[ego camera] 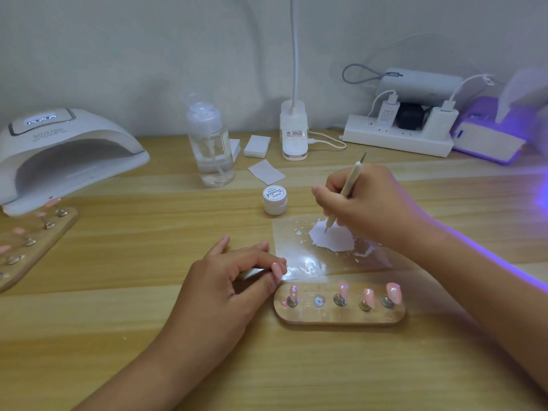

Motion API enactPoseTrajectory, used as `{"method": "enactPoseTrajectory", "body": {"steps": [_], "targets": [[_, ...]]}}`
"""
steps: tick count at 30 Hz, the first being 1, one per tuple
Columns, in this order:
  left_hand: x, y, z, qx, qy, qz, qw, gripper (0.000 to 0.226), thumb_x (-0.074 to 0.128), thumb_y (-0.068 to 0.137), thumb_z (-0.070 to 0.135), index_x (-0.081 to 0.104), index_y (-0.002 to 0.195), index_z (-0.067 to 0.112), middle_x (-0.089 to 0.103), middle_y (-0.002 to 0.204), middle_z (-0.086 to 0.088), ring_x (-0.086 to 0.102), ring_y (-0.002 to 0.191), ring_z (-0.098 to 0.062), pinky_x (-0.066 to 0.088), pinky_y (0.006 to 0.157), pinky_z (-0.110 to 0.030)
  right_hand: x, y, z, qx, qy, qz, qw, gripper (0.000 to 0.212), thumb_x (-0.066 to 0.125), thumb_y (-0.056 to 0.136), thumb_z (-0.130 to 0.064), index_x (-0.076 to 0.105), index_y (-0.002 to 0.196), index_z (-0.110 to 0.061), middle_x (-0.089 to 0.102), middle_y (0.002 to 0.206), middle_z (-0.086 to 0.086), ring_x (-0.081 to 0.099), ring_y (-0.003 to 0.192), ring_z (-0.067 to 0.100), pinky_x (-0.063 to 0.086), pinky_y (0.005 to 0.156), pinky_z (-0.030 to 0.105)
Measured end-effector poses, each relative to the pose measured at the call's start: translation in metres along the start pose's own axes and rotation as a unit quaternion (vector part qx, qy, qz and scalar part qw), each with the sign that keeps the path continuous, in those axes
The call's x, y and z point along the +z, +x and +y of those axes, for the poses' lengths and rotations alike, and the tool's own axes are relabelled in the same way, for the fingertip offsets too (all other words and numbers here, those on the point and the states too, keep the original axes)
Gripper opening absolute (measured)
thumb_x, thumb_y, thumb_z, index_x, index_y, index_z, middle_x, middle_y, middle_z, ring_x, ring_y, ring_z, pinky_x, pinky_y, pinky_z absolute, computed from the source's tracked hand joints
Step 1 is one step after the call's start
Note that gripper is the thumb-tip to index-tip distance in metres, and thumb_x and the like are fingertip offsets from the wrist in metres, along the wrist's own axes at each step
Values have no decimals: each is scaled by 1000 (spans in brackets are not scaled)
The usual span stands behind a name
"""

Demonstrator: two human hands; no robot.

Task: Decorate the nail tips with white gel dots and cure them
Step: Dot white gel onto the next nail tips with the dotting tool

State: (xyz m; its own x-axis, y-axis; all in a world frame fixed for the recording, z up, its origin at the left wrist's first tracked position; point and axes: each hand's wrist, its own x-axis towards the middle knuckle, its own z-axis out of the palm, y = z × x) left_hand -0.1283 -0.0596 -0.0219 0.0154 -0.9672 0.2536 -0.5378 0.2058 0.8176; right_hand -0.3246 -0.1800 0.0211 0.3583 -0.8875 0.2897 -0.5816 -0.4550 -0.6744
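Head view: a pink nail tip (277, 269) is pinched in the fingers of the left hand (225, 280), just beside the wooden holder (341, 317) on which four more tips are mounted. Further right, the dotting tool (345, 191) is gripped pen-like by the right hand (364, 203), its point dipped in the white gel (332, 237). Only a small bead should be lifted, so that dots are kept round.

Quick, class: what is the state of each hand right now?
Left hand: pinching a pink nail tip.
Right hand: gripping the dotting pen, its point in the white gel.
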Motion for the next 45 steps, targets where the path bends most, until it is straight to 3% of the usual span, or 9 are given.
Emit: {"method": "enactPoseTrajectory", "body": {"steps": [3, 8, 12, 18, 22, 26, 30, 36, 45], "targets": [[0, 0, 0, 0, 1, 0, 1000, 11, 73, 87, 14, 76, 82, 23, 71, 92, 32, 57, 113, 14, 16, 120, -31, 1, 0, -1, -6, -18, 22, 1000, 44, 63, 94, -22, 53, 58, 2, 56, 56, 19, 41, 52, 20, 33, 53, 32], [0, 0, 2, -4, -3, -3, 1000, 10, 73, 86, 13, 75, 82, 22, 71, 91, 32, 57, 113, 14, 16, 120, -31, 1, -1, -1, 1, 7, -3, 1000, 40, 63, 93, -21, 59, 59, 0, 61, 54, 9, 55, 55, 24, 41, 53, 33], [0, 0, 2, -4, -1, -4, 1000, 11, 72, 87, 13, 75, 82, 22, 71, 92, 32, 57, 113, 14, 16, 119, -30, 1, -1, -2, -10, -24, 24, 999, 45, 63, 93, -21, 49, 56, 1, 50, 52, 16, 35, 50, 17, 28, 50, 27], [0, 0, 4, -2, -13, -5, 1000, 10, 73, 88, 16, 76, 82, 23, 72, 92, 31, 58, 112, 13, 19, 119, -31, 0, -1, 2, -25, 18, 33, 999, 46, 62, 94, -22, 52, 61, 8, 58, 60, 24, 54, 60, 36, 42, 55, 36], [-2, -3, 11, 33, -51, 61, 996, 4, 75, 86, 26, 77, 85, 29, 74, 94, 25, 63, 110, 5, 36, 107, -18, -15, 0, -5, -30, 88, 92, 991, 44, 60, 96, -24, 62, 60, 2, 59, 49, 2, 57, 45, 4, 44, 49, 17], [-4, -6, 18, 50, -93, 86, 991, 6, 75, 84, 21, 78, 86, 26, 75, 92, 16, 69, 101, -5, 43, 88, -9, -28, -6, -29, -55, 191, 116, 973, 46, 53, 101, -40, 71, 69, -11, 64, 52, 6, 63, 47, 14, 44, 48, 21], [-3, -5, 22, 45, -138, 74, 987, 8, 73, 81, 23, 79, 85, 22, 76, 91, 13, 70, 96, -10, 46, 85, -13, -27, -20, -56, -59, 274, 67, 958, 49, 53, 94, -49, 74, 76, -9, 72, 65, 8, 72, 60, 21, 54, 47, 31], [-2, -7, 22, 64, -170, 69, 981, 10, 71, 86, 24, 79, 89, 19, 76, 91, 8, 71, 94, -10, 48, 84, -15, 0, -38, -65, -94, 272, 67, 955, 39, 70, 92, -25, 57, 63, -3, 53, 47, 2, 50, 38, 15, 40, 41, 22], [0, -8, 21, 148, -127, 60, 979, 14, 63, 94, 14, 77, 98, 12, 75, 95, 9, 69, 96, -23, 50, 85, -45, 20, -51, -74, -118, 305, 90, 941, 40, 66, 91, -27, 52, 57, -11, 58, 45, -3, 58, 35, 18, 42, 42, 19]]}}
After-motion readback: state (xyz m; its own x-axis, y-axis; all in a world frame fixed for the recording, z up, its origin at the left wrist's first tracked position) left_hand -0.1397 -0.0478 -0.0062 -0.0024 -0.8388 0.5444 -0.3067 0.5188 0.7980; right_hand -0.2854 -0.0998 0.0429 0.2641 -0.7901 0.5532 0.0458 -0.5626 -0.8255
